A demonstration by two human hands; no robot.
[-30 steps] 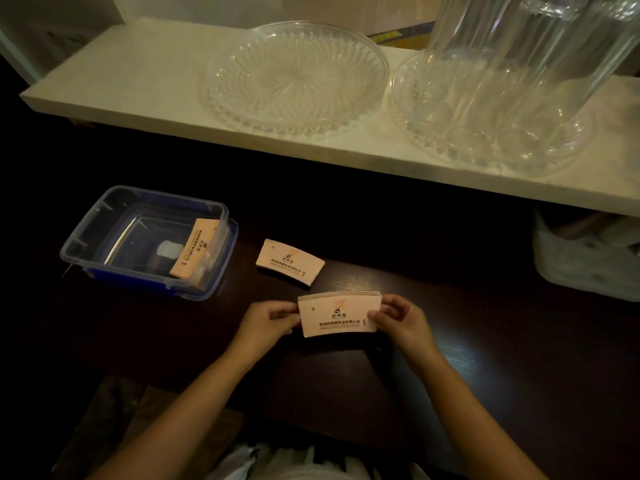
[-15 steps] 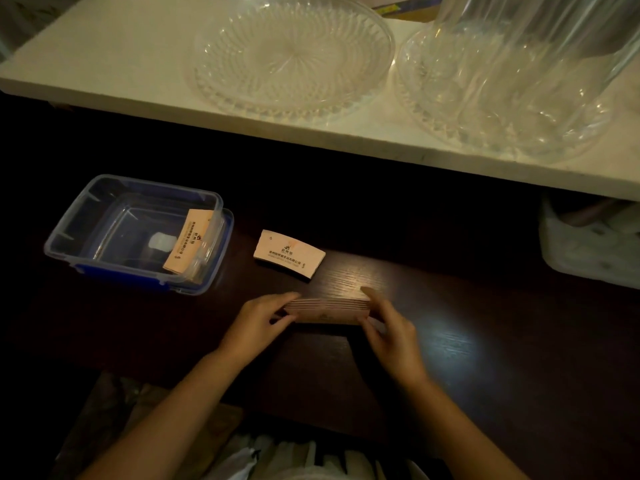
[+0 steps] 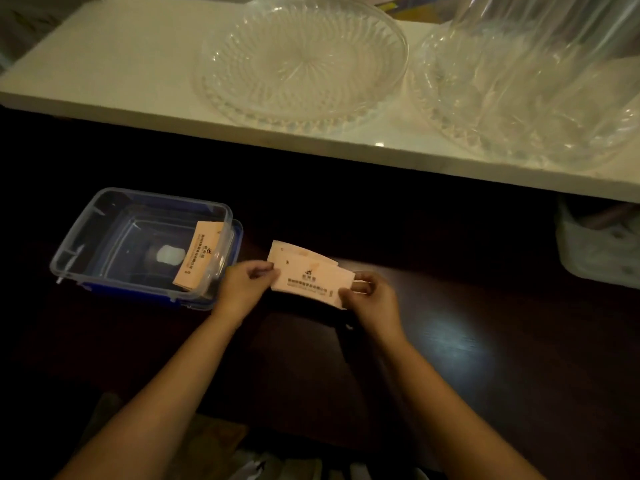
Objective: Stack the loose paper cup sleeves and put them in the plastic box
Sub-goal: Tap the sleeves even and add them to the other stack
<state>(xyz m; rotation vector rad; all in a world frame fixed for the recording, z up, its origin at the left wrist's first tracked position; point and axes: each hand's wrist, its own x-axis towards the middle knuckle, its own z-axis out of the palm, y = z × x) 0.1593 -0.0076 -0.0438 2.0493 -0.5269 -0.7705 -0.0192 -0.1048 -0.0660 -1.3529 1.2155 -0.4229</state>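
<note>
A stack of pale pink paper cup sleeves is held flat between my hands over the dark table. My left hand pinches its left end and my right hand grips its right end. Right behind the stack, partly covered by it, lies another sleeve on the table. The clear plastic box stands at the left on its blue lid. Inside it, leaning against the right wall, is a sleeve bundle.
A white shelf runs across the back, overhanging the table, with a cut-glass plate and a second glass dish under a tall clear vessel. A pale plastic container sits at the right under the shelf.
The stack stood on its edge on the table half a second ago. Now it is laid flat and shifted forward-left, over the loose sleeve. Both hands moved with it.
</note>
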